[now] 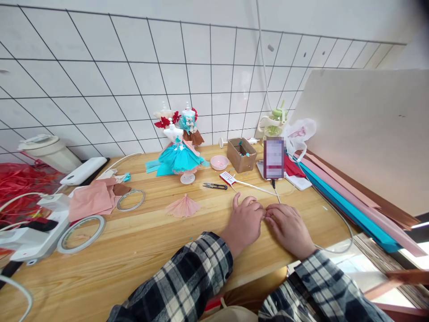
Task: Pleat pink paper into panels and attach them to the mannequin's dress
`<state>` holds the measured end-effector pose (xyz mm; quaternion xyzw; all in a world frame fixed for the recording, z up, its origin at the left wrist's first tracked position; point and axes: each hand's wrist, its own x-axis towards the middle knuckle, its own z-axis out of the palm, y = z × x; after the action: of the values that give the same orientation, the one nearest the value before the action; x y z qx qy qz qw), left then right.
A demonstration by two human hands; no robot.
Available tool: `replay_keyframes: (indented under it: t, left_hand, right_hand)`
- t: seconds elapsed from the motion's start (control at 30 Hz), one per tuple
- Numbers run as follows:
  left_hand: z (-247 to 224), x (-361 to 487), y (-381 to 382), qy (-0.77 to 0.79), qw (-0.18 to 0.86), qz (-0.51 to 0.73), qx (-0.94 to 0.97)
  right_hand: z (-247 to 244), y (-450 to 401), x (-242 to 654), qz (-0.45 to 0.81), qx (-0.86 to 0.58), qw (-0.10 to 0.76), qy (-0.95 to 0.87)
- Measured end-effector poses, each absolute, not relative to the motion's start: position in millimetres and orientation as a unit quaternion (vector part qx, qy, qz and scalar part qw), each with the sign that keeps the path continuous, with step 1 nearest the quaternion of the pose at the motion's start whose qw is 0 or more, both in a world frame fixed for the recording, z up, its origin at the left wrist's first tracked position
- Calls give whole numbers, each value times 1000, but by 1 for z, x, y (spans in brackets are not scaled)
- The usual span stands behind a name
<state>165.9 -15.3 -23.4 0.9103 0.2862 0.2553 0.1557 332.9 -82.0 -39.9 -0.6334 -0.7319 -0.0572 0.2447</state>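
Note:
My left hand [246, 219] and my right hand [288, 227] meet over the table's front right part, fingertips nearly touching. The fingers of both are curled and pinched together; whatever lies between them is too small or hidden to make out. Beyond my left hand lie a small red and white box [228, 179] with a thin white strip beside it and black thread snips [215, 186]. To the left, a pleated pink paper fan [183, 206] rests flat. Behind it stand miniature dress forms, the front one in a turquoise skirt [177, 157].
A cardboard box [241, 155], a pink bowl [219, 163] and a propped phone [274, 158] stand at the back. Tape rolls [81, 234], pink fabric [94, 199] and a power strip [43, 237] lie left. Coloured paper rolls [348, 201] lie along the right, near a looping cable.

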Motion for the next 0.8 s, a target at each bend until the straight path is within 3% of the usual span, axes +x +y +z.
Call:
replay_keyframes:
  t: [0.17,0.33,0.47,0.63,0.8]
  left_hand:
    - [-32,170,0,342,314,354,812]
    - [-41,159,13,332,300,345,825]
    - [-39,148,5,235,264,255,900]
    - [-35,143,4,325,347,229,849]
    - [-36,143,9,320,335,219,859]
  right_hand:
    - [-37,-78,308,-129,-631,352,-679]
    - [-17,-61,297,-117,-663,451,-586]
    - [3,-60,314,123,-692,468,-535]
    - [42,-64,327,477,-534,553,-426]
    - [61,-7,301,619,-466,414,-478]
